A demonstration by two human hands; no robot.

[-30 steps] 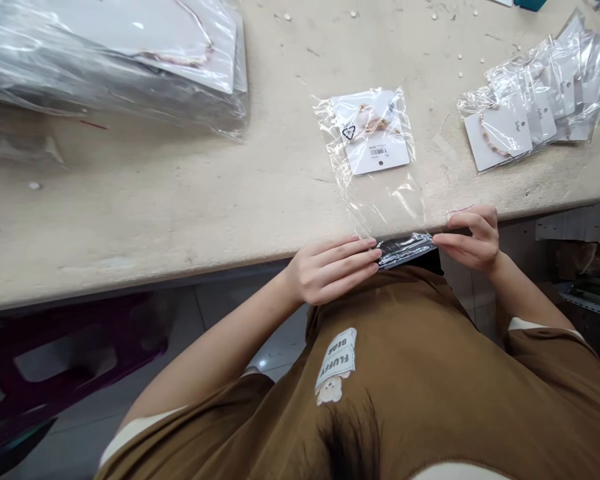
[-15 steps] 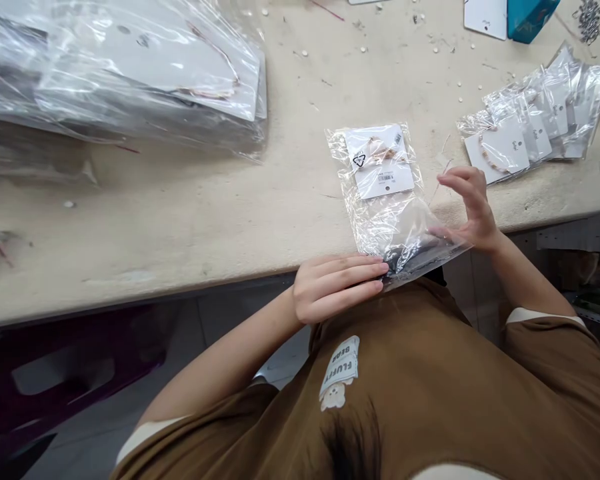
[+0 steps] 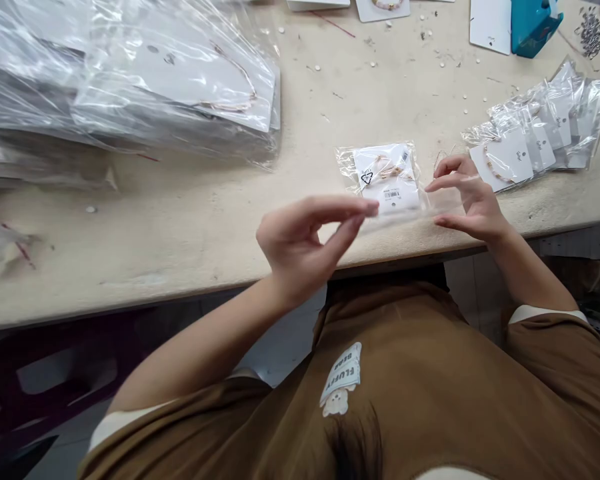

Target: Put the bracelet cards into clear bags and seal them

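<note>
A clear plastic bag [image 3: 349,172] lies near the table's front edge. Inside it is a white card [image 3: 380,190] with a barcode and a beaded bracelet [image 3: 391,171] in pink and gold. My left hand [image 3: 300,243] is closed, thumb and fingertips pinched at the near edge of the bag, on what looks like its clear flap. Blurred film [image 3: 443,202] stretches from there towards my right hand [image 3: 473,203]. That hand stands at the bag's right side, thumb and fingers spread apart, the film seeming to touch its fingers.
Large bags of carded jewellery [image 3: 180,87] cover the left of the table [image 3: 205,220]. An overlapping row of bagged bracelet cards [image 3: 505,157] lies right. Further back are a teal object [image 3: 533,27], a white card [image 3: 490,23] and small metal pieces [image 3: 591,33].
My left hand has risen from lying flat on the bag's near end to a pinch further forward. The bag's loose near end has come up off the table's edge towards the card.
</note>
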